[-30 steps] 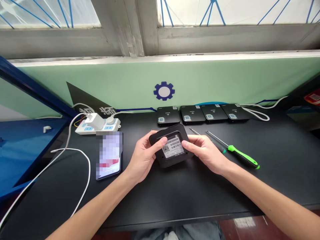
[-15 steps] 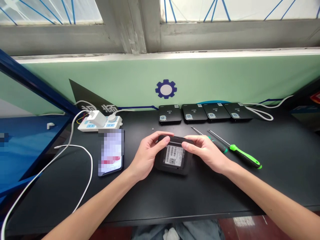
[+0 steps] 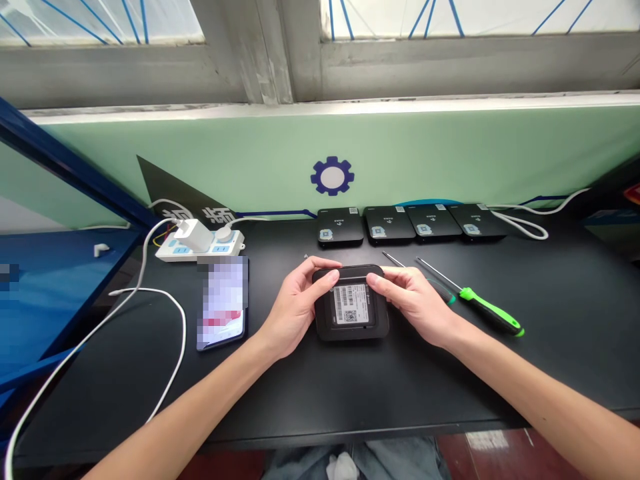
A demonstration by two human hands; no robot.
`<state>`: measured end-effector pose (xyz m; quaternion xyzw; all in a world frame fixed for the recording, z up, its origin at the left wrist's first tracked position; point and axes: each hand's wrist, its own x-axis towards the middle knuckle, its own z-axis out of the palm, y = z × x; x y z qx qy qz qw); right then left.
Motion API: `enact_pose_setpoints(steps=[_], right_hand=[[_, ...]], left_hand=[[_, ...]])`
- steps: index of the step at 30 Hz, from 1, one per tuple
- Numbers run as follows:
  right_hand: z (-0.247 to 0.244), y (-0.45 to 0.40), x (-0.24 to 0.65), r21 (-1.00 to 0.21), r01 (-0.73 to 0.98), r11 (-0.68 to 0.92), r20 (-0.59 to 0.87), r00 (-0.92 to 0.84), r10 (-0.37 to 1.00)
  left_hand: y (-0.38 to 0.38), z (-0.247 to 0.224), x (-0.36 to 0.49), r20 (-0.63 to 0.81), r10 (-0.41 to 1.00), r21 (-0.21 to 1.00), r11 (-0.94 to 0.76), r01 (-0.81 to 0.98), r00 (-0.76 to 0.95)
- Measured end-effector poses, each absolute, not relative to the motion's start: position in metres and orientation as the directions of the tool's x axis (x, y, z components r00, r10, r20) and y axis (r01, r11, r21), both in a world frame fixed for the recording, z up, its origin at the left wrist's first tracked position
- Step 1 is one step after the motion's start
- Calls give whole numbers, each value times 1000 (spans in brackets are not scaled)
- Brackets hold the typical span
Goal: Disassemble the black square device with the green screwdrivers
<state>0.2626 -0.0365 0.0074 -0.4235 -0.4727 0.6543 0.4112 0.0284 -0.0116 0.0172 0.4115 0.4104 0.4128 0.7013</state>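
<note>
A square black set-top box (image 3: 351, 334) is in both hands, its underside with a white barcode label turned up towards me. My left hand (image 3: 300, 303) grips its left side, thumb pressed near the upper left corner and fingers behind the edge. On the opposite side, my right hand (image 3: 410, 293) holds the upper right corner, thumb on top. Just right of that hand lie a green-and-black screwdriver (image 3: 490, 312) and a second screwdriver (image 3: 443, 291), which the hand partly covers. Some tiny bits (image 3: 306, 256) rest on the table beyond my left hand.
Several similar black boxes (image 3: 340, 227) stand in a row along the green back panel (image 3: 250, 160). To the left, a phone (image 3: 223, 303) lies near a white power strip (image 3: 200, 247) with a charger. A white cable (image 3: 183, 327) loops over the black table (image 3: 425, 387).
The box has turned slightly and its label now faces me more squarely and shows more clearly. Both hands keep their hold on it, with small shifts of the fingers.
</note>
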Motion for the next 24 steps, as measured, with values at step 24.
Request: enact_pose_setpoints(steps=[24], right_hand=[[-7, -29, 267, -947, 316, 54, -34, -266, 963]], left_hand=[[18, 2, 2, 299, 951, 713, -275, 646, 75]])
